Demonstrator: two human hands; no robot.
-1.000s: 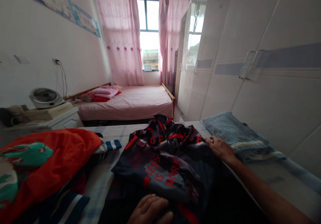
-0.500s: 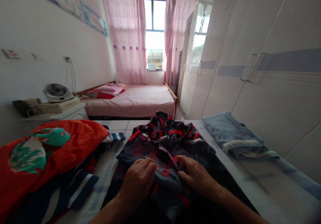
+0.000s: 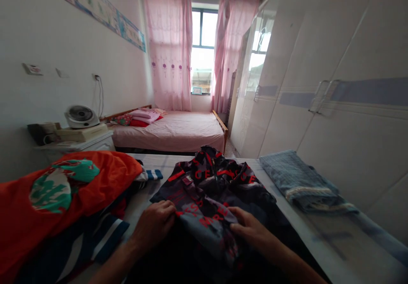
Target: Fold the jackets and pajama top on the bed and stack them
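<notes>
A dark jacket (image 3: 219, 186) with red lettering lies in front of me, its collar pointing away and its zip running down from the neck. On its left side my left hand (image 3: 156, 222) is closed, fingers pinching the cloth near the edge. My right hand (image 3: 250, 229) is bent over the jacket's right part, thumb and fingers closed on a fold beside the red letters. The lower part of the jacket is dark and hard to make out.
An orange garment (image 3: 111, 173) with a green print lies in a pile at the left, with striped dark clothes under it. A folded blue towel (image 3: 299, 178) rests at the right. Beyond stand a pink bed (image 3: 178, 127), a small fan (image 3: 82, 116) and white wardrobes (image 3: 306, 63).
My left hand has moved left with the cloth, spreading the jacket's front. My right hand stays near the same fold. The view has tilted up slightly and shifted left.
</notes>
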